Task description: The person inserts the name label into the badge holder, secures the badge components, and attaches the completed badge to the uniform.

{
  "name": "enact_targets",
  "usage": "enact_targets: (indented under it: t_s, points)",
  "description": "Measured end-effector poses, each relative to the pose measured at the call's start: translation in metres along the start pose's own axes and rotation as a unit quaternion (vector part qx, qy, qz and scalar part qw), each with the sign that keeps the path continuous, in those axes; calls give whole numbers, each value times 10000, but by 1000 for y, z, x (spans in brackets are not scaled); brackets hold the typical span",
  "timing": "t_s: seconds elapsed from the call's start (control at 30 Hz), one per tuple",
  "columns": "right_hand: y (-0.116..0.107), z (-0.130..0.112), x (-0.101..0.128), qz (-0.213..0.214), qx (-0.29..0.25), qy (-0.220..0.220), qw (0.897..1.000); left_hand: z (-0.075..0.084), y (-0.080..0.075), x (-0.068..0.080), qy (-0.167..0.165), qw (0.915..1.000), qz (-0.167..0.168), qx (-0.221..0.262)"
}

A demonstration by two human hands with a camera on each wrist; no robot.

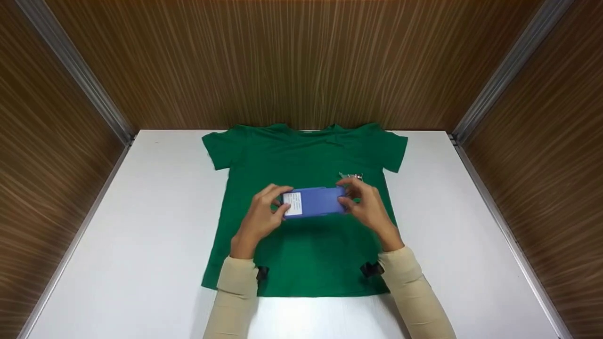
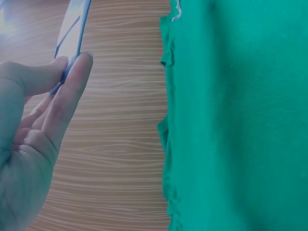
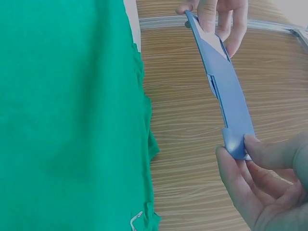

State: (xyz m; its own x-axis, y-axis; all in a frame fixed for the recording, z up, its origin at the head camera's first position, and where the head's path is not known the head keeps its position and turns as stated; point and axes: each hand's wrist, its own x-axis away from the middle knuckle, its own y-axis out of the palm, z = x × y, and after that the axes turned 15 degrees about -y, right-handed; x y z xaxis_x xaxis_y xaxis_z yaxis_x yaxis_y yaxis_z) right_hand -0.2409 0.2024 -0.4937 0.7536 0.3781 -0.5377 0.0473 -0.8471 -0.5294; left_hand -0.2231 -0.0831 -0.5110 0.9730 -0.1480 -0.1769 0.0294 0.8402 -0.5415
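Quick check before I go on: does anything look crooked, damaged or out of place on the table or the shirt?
Mostly tidy. The green shirt lies flat and square on the white table. The one odd thing is a small silvery item on the shirt's chest, too small to identify. Both hands hold the blue folder level above the shirt.

This looks like a purpose-built recording booth, not a home or shop. A plain white bench (image 1: 471, 226) is boxed in by wood-grain panel walls (image 1: 301, 61) beyond and to both sides of the fingers, with metal corner strips (image 1: 499, 80) joining the panels.
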Motion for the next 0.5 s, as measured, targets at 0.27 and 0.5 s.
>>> enact_targets:
  t_s: [0.27, 0.5]
  points:
    - [2, 0, 0, 61, -15, 104, 9999, 1, -2, 1, -22, 9999, 8, -127]
    - [3, 0, 0, 111, -132, 77, 9998, 0, -2, 1, 23, 9999, 21, -124]
